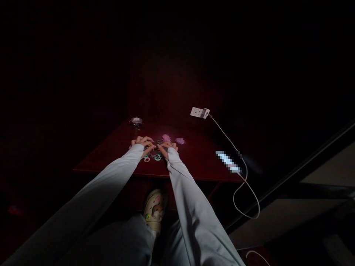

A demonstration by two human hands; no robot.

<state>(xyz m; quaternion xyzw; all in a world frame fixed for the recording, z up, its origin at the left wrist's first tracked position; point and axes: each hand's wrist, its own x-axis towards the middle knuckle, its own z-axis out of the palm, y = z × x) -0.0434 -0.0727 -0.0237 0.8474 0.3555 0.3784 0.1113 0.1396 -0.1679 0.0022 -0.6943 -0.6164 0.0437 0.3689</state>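
Note:
My left hand [142, 143] and my right hand [169, 146] meet over the dark red table [111, 162], both with fingers pinched together. Something tiny may be between the fingertips, but it is too small and dim to name. Just below the hands lie several small rings, among them a pale pink ring [146, 162] and a green ring [158, 160]. Close behind my right hand is a heap of thin pink pieces [166, 137], with a smaller purple heap [180, 140] to its right. A small dark round item [159, 142] sits between the hands.
A clear jar [136, 123] with pink contents stands at the back left of the table. On the wall is a socket [197, 112] with a plugged-in charger; its white cable [227, 136] runs down to a blurred bright device [229, 162] at the right. A clog [156, 208] shows below the table edge.

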